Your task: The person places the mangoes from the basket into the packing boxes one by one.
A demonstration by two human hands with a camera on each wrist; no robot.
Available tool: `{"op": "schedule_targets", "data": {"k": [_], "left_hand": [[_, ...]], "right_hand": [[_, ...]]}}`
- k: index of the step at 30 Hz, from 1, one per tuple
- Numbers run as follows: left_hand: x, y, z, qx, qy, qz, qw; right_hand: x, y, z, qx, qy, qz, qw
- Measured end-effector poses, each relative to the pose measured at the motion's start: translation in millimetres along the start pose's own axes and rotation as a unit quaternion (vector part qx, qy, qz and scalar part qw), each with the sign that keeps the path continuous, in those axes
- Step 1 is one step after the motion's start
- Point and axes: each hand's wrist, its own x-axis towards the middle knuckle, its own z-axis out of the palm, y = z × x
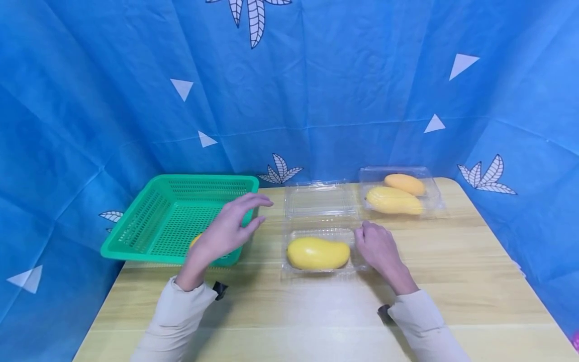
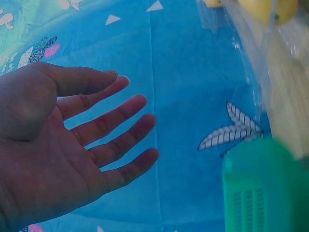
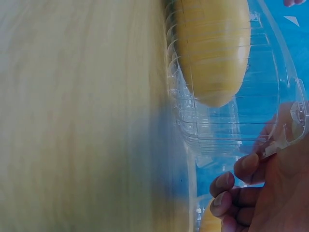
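Observation:
A clear plastic clamshell box point(image 1: 294, 234) stands on the table with its lid point(image 1: 320, 200) folded back. One yellow mango point(image 1: 318, 253) lies in its base. My right hand point(image 1: 378, 250) grips the box's right rim, and the right wrist view shows curled fingers point(image 3: 248, 166) at that rim. Over the right side of a green basket point(image 1: 135, 221) hovers my left hand point(image 1: 230, 226), fingers loosely extended and holding nothing. A small part of a yellow mango point(image 1: 194, 240) shows in the basket; the left forearm hides the rest.
At the back right sits another clear clamshell box point(image 1: 436, 193) with two mangoes point(image 1: 393, 200) inside. A blue patterned curtain point(image 1: 334, 90) hangs behind and beside the wooden table point(image 1: 479, 281).

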Motion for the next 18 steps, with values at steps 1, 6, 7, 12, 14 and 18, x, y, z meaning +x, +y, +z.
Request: {"op": "schedule_targets", "data": {"k": [1, 6, 7, 12, 14, 18], "left_hand": [[-0.7, -1.6, -3.2, 0.008, -0.001, -0.002, 1.0000], [-1.1, -7.4, -21.0, 0.038, -0.020, -0.021, 0.9989], [-0.6, -8.4, -24.7, 0.042, -0.026, -0.024, 0.9985], [2.3, -17.8, -41.6, 0.058, -0.062, -0.038, 0.9957], [3.0, -23.0, -48.0, 0.062, -0.078, -0.043, 0.9941], [4.9, -33.7, -58.4, 0.065, -0.118, -0.062, 0.9890]], "right_hand": [[0.2, 0, 0, 0.001, 0.001, -0.001, 1.0000], [0.5, 1, 1, 0.002, 0.002, -0.004, 1.0000], [0.5, 1, 1, 0.003, 0.002, -0.004, 1.0000], [0.9, 2, 1, 0.005, 0.001, -0.003, 1.0000], [1.0, 1, 1, 0.007, 0.001, -0.002, 1.0000], [0.5, 1, 0, 0.008, 0.000, 0.000, 1.0000]]}}
